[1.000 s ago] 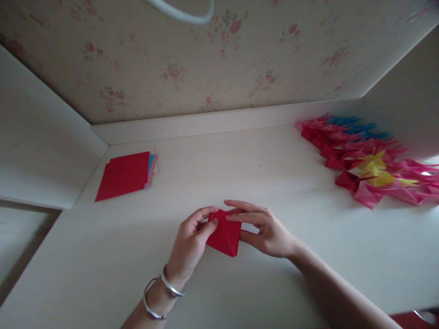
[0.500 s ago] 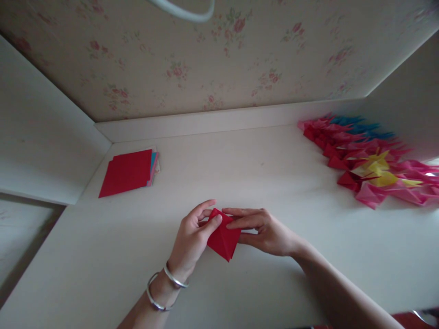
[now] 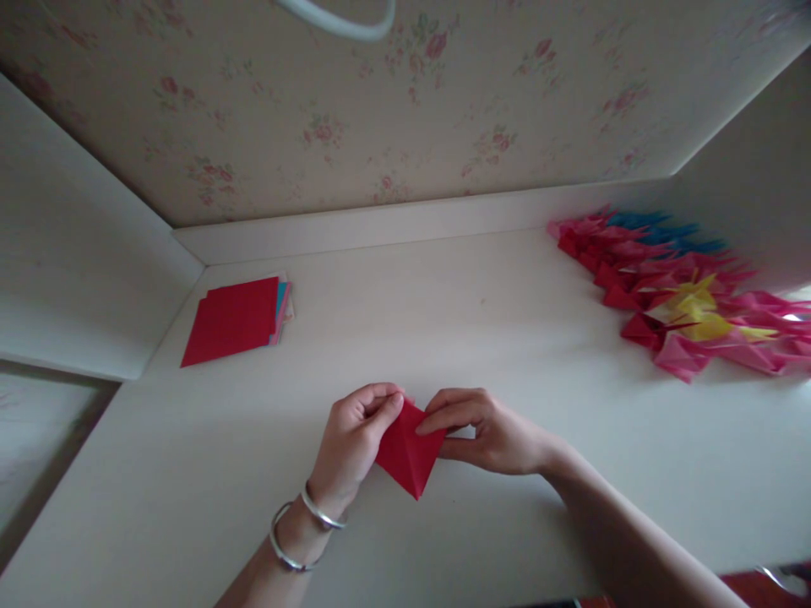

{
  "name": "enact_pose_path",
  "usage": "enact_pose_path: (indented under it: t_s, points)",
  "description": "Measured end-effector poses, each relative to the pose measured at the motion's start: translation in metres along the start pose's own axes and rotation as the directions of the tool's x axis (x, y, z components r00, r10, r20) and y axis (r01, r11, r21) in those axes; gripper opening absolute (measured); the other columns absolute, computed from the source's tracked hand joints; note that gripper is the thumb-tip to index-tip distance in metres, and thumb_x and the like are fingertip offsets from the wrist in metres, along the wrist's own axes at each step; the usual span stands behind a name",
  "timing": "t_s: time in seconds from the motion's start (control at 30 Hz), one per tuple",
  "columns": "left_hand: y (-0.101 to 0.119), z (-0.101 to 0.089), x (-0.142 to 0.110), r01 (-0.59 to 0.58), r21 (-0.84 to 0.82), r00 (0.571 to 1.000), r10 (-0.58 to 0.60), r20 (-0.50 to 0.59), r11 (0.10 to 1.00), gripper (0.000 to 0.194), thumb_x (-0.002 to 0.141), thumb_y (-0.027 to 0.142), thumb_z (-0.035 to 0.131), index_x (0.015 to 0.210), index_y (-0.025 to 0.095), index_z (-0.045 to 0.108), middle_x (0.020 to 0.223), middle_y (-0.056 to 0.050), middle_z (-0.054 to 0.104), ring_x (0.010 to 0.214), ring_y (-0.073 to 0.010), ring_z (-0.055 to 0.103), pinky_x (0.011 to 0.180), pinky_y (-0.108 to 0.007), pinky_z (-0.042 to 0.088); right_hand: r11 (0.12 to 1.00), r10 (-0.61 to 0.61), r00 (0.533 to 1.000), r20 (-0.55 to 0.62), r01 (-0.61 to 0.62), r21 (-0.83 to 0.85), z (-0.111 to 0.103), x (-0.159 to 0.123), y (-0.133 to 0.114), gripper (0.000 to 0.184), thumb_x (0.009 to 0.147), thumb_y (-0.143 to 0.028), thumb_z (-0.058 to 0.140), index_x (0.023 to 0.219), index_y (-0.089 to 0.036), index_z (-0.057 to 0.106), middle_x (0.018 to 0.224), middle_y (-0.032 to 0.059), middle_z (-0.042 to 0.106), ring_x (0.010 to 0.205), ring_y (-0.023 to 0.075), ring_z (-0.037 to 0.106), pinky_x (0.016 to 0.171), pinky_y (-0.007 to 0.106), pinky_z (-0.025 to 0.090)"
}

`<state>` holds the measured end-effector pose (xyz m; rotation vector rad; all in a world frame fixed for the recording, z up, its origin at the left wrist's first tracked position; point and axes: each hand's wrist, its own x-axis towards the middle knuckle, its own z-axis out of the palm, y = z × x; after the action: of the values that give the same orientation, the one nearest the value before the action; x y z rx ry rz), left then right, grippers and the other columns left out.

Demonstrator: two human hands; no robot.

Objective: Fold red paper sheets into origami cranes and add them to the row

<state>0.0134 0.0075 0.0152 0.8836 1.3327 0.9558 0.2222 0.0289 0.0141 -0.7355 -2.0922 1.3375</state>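
Note:
A folded red paper (image 3: 410,452), diamond-shaped with a crease down its middle, is held between both hands just above the white desk. My left hand (image 3: 359,431), with two silver bangles on the wrist, pinches the paper's top corner between thumb and fingers. My right hand (image 3: 485,431) grips its right corner, fingers on the front and thumb below. The paper's lower point faces me. Its back and part of its left edge are hidden.
A stack of coloured paper sheets (image 3: 234,321), red on top, lies at the left on the white desk (image 3: 380,312). Folded paper cranes (image 3: 690,304) in pink, red, yellow and blue crowd the right. Behind stands a flower-patterned wall (image 3: 355,143); a white cable (image 3: 345,25) hangs at the top.
My left fingers have closed at the paper's top corner, where the index finger was raised before. The paper has tilted a little and its lower point has come slightly nearer to me.

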Motion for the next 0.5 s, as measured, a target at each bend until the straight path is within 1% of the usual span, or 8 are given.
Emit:
enact_pose_path:
  t_s: [0.07, 0.17, 0.23, 0.33, 0.43, 0.5]
  points:
    - [-0.001, -0.001, 0.001, -0.017, -0.005, 1.000, 0.017, 0.007, 1.000, 0.021, 0.078, 0.035, 0.077, 0.089, 0.018, 0.076, 0.084, -0.008, 0.078, 0.074, -0.0200, 0.070, 0.067, -0.027, 0.051, 1.000, 0.009, 1.000, 0.003, -0.009, 0.004, 0.000, 0.000, -0.001, 0.023, 0.090, -0.020, 0.068, 0.111, -0.024, 0.074, 0.102, 0.0071, 0.071, 0.089, 0.0156, 0.069, 0.071, 0.023, 0.056]
    - [-0.002, -0.002, 0.002, -0.043, 0.040, 0.999, 0.043, 0.018, 0.998, 0.021, 0.081, 0.035, 0.076, 0.094, 0.018, 0.075, 0.090, -0.009, 0.078, 0.082, -0.0216, 0.072, 0.073, -0.028, 0.053, 1.000, -0.003, 1.000, -0.002, 0.003, 0.014, 0.001, 0.001, -0.002, 0.022, 0.090, -0.020, 0.068, 0.110, -0.023, 0.074, 0.105, 0.0077, 0.071, 0.092, 0.0163, 0.069, 0.076, 0.025, 0.056]
    - [-0.001, -0.002, 0.002, -0.067, 0.057, 0.997, 0.065, 0.031, 0.996, 0.023, 0.083, 0.035, 0.074, 0.100, 0.019, 0.072, 0.095, -0.009, 0.078, 0.088, -0.0225, 0.072, 0.078, -0.029, 0.053, 1.000, -0.006, 1.000, -0.020, 0.006, 0.016, 0.001, 0.001, -0.002, 0.021, 0.090, -0.019, 0.068, 0.109, -0.022, 0.075, 0.106, 0.0082, 0.071, 0.093, 0.0164, 0.069, 0.075, 0.025, 0.056]
    - [0.004, -0.003, -0.001, -0.108, 0.024, 0.991, 0.105, 0.081, 0.994, 0.021, 0.087, 0.035, 0.070, 0.102, 0.021, 0.070, 0.104, -0.009, 0.076, 0.097, -0.0227, 0.070, 0.083, -0.028, 0.052, 1.000, 0.004, 0.996, -0.091, -0.003, 0.017, -0.001, 0.001, 0.000, 0.020, 0.090, -0.018, 0.066, 0.108, -0.021, 0.075, 0.104, 0.0083, 0.071, 0.088, 0.0158, 0.069, 0.068, 0.023, 0.056]
    - [0.010, -0.006, -0.006, -0.138, 0.028, 0.983, 0.134, 0.123, 0.990, 0.023, 0.088, 0.037, 0.068, 0.104, 0.021, 0.071, 0.105, -0.008, 0.074, 0.092, -0.0208, 0.068, 0.078, -0.026, 0.051, 0.998, 0.012, 0.984, -0.175, -0.001, 0.064, -0.004, 0.000, 0.001, 0.018, 0.092, -0.021, 0.064, 0.107, -0.021, 0.075, 0.103, 0.0088, 0.071, 0.084, 0.0155, 0.069, 0.067, 0.025, 0.056]
    - [0.013, -0.007, -0.010, -0.132, 0.023, 0.979, 0.127, 0.162, 0.991, 0.030, 0.084, 0.036, 0.073, 0.110, 0.021, 0.071, 0.106, -0.009, 0.073, 0.091, -0.0218, 0.067, 0.075, -0.026, 0.052, 0.992, 0.031, 0.975, -0.220, -0.004, 0.122, -0.006, -0.001, 0.002, 0.018, 0.093, -0.024, 0.064, 0.106, -0.021, 0.075, 0.103, 0.0092, 0.070, 0.083, 0.0157, 0.069, 0.066, 0.025, 0.056]
